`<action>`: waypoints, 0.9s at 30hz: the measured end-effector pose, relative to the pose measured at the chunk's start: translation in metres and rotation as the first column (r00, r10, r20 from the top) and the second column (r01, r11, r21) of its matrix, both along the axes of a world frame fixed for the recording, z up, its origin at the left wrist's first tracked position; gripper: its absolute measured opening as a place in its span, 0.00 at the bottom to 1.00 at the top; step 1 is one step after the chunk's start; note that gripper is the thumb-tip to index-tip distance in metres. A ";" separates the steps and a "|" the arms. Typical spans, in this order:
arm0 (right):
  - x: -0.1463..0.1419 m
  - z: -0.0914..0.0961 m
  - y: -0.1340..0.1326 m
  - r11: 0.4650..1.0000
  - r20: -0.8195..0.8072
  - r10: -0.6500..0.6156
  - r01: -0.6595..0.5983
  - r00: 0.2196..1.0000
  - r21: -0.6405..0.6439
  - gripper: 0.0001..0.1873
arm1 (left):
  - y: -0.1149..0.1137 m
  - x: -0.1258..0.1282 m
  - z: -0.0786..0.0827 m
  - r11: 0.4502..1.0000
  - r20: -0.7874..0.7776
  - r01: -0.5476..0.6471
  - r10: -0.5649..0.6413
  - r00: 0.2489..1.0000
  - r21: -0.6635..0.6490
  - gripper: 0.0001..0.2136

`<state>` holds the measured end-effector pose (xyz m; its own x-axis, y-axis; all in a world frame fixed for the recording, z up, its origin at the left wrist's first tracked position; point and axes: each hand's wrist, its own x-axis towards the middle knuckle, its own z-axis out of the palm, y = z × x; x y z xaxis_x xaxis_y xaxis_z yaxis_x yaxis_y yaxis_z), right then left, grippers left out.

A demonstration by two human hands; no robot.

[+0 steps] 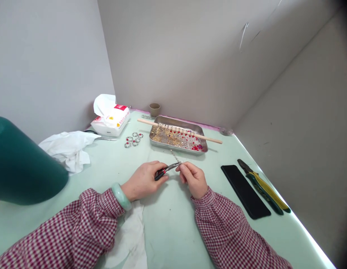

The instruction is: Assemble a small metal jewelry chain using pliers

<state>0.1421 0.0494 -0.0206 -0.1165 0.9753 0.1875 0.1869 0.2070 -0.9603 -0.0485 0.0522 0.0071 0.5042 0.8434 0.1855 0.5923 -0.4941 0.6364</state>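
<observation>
My left hand (pixel 144 180) is closed round the dark handles of small pliers (pixel 168 169), whose jaws point right toward my other fingers. Thumb and forefinger of my right hand (pixel 193 178) pinch one end of a thin silver chain (pixel 175 156) at the plier tips. The rest of the chain runs up and left, toward the metal tray (pixel 179 148). Whether the jaws grip a link is too small to tell. Across the tray lies a wooden rod (pixel 209 139) strung with rings, above gold, clear and red beads (pixel 168 137).
Several silver rings with red beads (pixel 133 139) lie left of the tray. A tissue pack (pixel 111 121), a small cup (pixel 154 109) and a green cylinder (pixel 24 164) stand farther left and back. On the right are a black case (pixel 245 191) and large yellow-green pliers (pixel 264 188).
</observation>
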 end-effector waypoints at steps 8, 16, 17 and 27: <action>0.000 -0.001 0.000 1.000 0.000 0.001 -0.001 1.000 -0.004 0.15 | 0.001 -0.001 0.001 1.000 0.024 0.015 -0.015 1.000 -0.014 0.10; 0.000 -0.002 0.000 1.000 0.006 0.013 -0.013 1.000 -0.001 0.14 | 0.003 -0.002 0.003 0.998 0.068 0.023 -0.019 0.998 -0.059 0.09; 0.000 -0.002 0.000 1.000 0.009 0.012 -0.012 1.000 0.001 0.14 | 0.003 -0.002 0.003 0.998 0.066 0.024 -0.020 0.998 -0.066 0.09; 0.001 -0.004 -0.002 1.000 0.040 -0.007 0.008 0.999 -0.022 0.14 | 0.004 -0.003 0.002 0.996 0.005 0.031 -0.031 1.000 -0.080 0.11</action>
